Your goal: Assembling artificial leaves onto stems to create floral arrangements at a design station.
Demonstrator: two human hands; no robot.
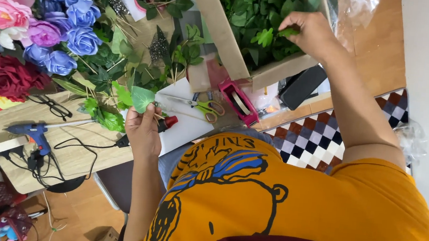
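**Leaves held at table and box**

A green leaf on a thin stem is gripped by the left hand above the table, near the scissors. A small leaf is pinched by the right hand over the box of foliage. A blue glue gun lies at the left.

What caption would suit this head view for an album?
Left hand holds a leaf while right hand reaches into a box of greenery.

Green leaf sprig (stem pinched) upright; another leaf over box greenery.
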